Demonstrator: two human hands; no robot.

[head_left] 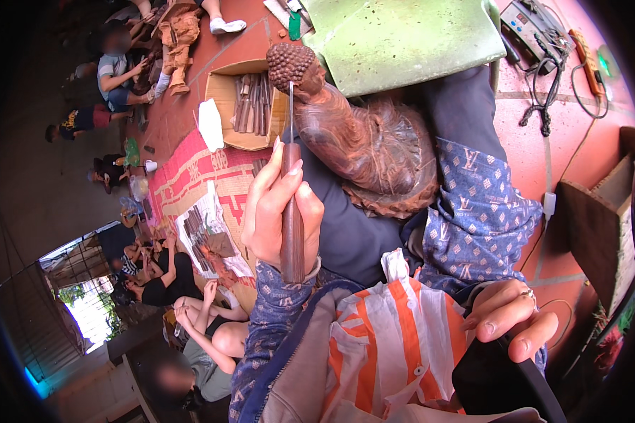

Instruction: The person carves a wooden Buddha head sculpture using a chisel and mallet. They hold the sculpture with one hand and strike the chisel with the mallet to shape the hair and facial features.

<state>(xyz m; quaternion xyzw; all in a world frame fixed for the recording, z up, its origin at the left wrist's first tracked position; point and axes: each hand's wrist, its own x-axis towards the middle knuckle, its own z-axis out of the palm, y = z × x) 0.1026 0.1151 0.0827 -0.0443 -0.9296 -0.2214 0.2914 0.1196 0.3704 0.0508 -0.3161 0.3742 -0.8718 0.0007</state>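
Observation:
My left hand [282, 204] is closed round the dark wooden handle of a carving chisel [293, 236]. Its thin metal shank points away from me, and the tip overlaps the ear side of a carved wooden statue [370, 144]; whether they touch, I cannot tell. This seated brown figure has a knobbly-haired head and lies tilted across my lap, against my dark trousers. Lower right, my right hand [508, 317], with a ring on one finger, curls over the upper edge of a smooth black object [501, 377]. What that object is cannot be made out.
A cardboard box [222, 81] of wooden-handled tools stands left of the statue. More tools lie on white paper [208, 233] over a red patterned mat [190, 166]. Ahead is a green plastic chair [402, 42]; at right, a grey control box [536, 32], cables and a wooden crate [600, 225]. Several people sit at left.

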